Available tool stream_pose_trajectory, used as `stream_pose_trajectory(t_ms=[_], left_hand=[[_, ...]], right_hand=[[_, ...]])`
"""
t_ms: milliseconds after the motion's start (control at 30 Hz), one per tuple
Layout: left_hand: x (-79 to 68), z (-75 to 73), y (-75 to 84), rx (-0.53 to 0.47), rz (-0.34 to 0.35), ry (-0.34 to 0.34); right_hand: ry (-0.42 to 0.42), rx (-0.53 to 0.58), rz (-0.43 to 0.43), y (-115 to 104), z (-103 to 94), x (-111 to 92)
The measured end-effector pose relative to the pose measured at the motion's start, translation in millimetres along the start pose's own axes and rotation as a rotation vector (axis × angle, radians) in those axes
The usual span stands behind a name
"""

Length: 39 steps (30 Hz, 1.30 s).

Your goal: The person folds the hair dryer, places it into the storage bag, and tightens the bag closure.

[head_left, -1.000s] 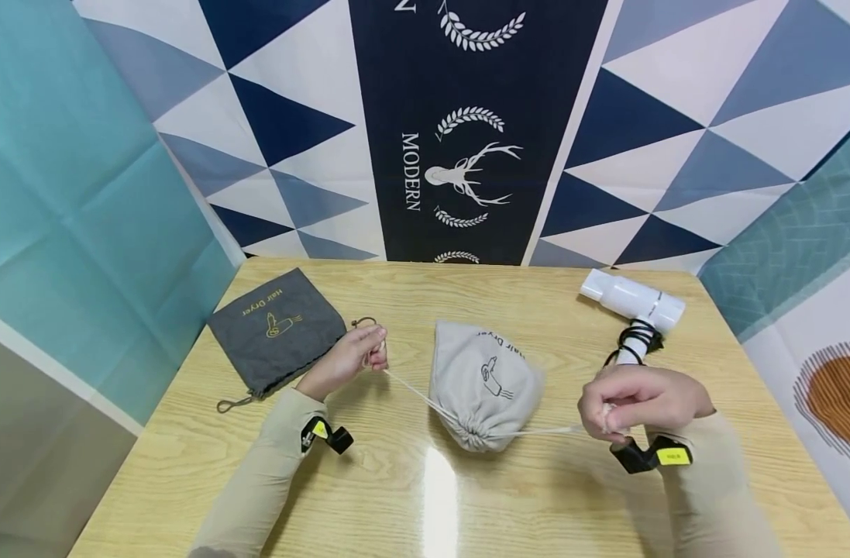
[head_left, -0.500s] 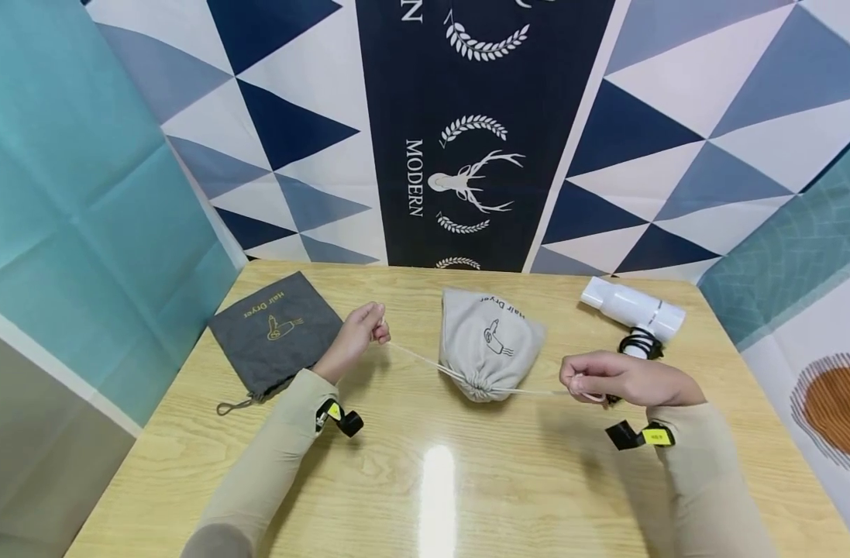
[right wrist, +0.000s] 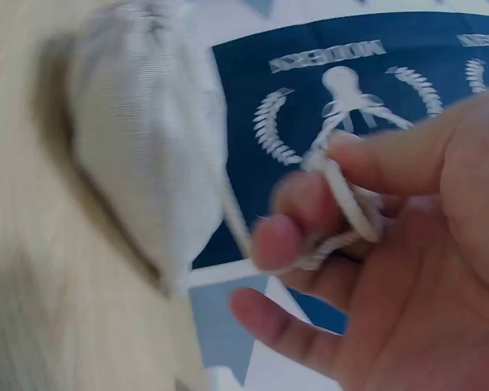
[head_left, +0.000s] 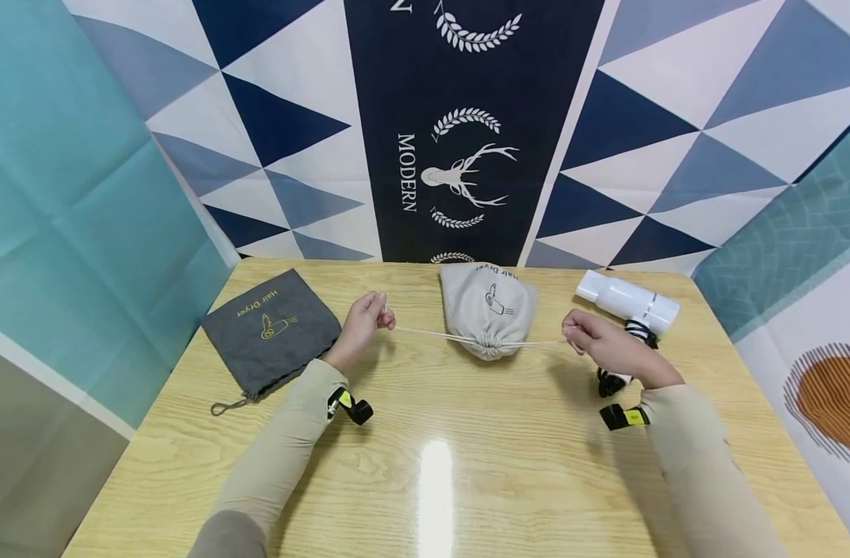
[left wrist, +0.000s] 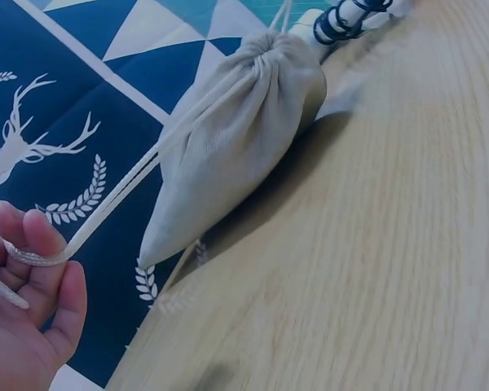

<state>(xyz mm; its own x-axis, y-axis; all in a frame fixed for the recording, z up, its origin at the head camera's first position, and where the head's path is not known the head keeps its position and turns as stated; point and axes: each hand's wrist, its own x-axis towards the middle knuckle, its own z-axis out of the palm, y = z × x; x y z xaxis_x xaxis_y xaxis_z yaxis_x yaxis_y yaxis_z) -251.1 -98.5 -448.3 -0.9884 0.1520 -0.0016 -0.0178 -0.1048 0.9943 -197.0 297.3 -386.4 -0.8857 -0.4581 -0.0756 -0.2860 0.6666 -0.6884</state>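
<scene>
A light grey drawstring bag (head_left: 490,306) printed "Hair Dryer" is at the table's back edge, bulging, its mouth gathered toward the person. Whether it touches the table I cannot tell. To its left, my left hand (head_left: 362,324) holds one end of the white drawstring (left wrist: 118,191), with the cord looped over its curled fingers. On the other side, my right hand (head_left: 609,345) pinches the opposite cord end, whose loop (right wrist: 342,199) shows in the right wrist view between thumb and fingers. Both cords run nearly straight out from the gathered mouth. The bag's contents are hidden.
A flat dark grey "Hair Dryer" pouch (head_left: 271,329) lies on the wooden table (head_left: 508,465) at the left. At the back right is a white hair dryer (head_left: 630,300), black cable wound round its handle, partly behind my right hand. Patterned cloth (head_left: 285,124) backs the table.
Both hands have moved away from the person, and the bag has gone with them to the table's back edge. The hands stay on the cords, which now run closer to level.
</scene>
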Motion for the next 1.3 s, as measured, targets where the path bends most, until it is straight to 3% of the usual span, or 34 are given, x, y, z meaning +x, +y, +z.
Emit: stream_pose_trajectory(t_ms=[167, 667, 867, 1033, 1167, 1300], left_hand=[[2.3, 3.2, -3.0, -0.014, 0.018, 0.015], [5.3, 3.0, -16.8, -0.004, -0.019, 0.016], [-7.7, 8.4, -12.6, 0.146, 0.015, 0.008], [-12.5, 15.6, -0.5, 0.289, 0.091, -0.061], [-12.1, 13.4, 5.1, 0.245, 0.078, -0.018], [-12.9, 8.7, 5.5, 0.23, 0.044, 0.039]], right_hand=[[0.102, -0.072, 0.033, 14, 2.5, 8], [0.276, 0.02, 0.086, 47, -4.0, 22], [0.243, 0.14, 0.071, 45, -2.5, 23], [0.348, 0.2, 0.082, 41, -10.6, 18], [0.417, 0.13, 0.11, 42, -15.2, 16], [0.429, 0.009, 0.149, 45, -14.3, 13]])
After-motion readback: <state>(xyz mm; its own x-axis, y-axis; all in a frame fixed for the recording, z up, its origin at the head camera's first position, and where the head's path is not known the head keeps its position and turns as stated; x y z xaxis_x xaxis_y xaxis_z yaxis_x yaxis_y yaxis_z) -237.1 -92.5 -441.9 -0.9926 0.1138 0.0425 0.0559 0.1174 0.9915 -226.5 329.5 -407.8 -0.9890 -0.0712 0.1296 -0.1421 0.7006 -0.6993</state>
